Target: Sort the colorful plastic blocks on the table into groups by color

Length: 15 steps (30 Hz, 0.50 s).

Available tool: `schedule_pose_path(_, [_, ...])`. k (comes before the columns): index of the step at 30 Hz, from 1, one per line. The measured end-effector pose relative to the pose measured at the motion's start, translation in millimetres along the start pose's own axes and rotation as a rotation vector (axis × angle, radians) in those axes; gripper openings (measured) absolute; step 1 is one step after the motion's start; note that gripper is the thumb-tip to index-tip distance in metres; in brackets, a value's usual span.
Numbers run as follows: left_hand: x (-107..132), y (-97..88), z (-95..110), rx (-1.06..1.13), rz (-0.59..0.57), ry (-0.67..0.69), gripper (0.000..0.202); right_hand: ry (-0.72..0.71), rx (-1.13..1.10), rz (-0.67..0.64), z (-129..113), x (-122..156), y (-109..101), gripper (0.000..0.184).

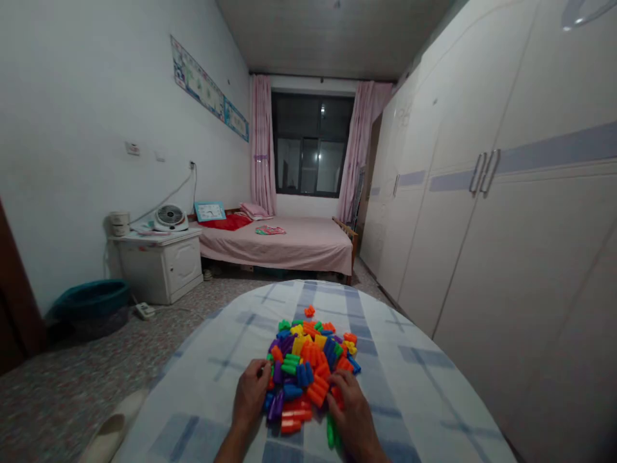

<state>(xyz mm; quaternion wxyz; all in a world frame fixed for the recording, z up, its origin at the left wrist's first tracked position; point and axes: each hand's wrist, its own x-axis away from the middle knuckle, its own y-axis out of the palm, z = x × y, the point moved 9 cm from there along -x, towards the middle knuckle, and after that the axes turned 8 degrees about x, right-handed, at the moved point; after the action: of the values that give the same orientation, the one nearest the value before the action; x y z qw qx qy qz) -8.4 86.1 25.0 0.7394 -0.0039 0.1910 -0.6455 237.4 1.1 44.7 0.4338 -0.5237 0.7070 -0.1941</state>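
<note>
A heap of colourful plastic building pieces (313,352), ribbed like joined tubes, lies on the round table in orange, blue, green, yellow and purple. At the heap's left edge is my left hand (250,393), its thumb and fingers curled together beside green and purple pieces; what they hold, if anything, is too small to make out. My right hand (355,411) is at the right edge, fingers bent round an orange plastic piece (337,397). Partly under that hand lies a green piece (330,432). One orange piece (309,311) sits apart, beyond the heap.
A blue-and-white checked cloth (216,386) covers the table. Beyond it stands a bed (289,247) with a pink sheet. White wardrobes (457,244) line the right side. On the left are a white cabinet (183,267) bearing a fan (171,217), and a teal basin (91,299).
</note>
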Motion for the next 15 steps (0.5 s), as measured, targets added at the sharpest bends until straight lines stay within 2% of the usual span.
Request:
schedule_pose_path(4, [1.6,-1.8,6.2,-0.003,0.012,0.014,0.036,-0.021,-0.089,0.136,6.8,-1.6,-11.0,0.013])
schedule_pose_path(9, [1.6,-1.8,7.2,-0.027,0.017,0.02,0.033,0.011,-0.135,0.312,23.2,-6.4,-24.4,0.013])
schedule_pose_path(12, [1.6,-0.8,7.1,-0.031,0.019,0.031,0.031,-0.016,-0.137,0.333,23.2,-9.1,-22.1,0.027])
schedule_pose_path(15, [3.7,2.2,12.1,-0.069,0.005,0.069,0.028,-0.102,-0.076,0.241,14.2,-10.3,-7.6,0.047])
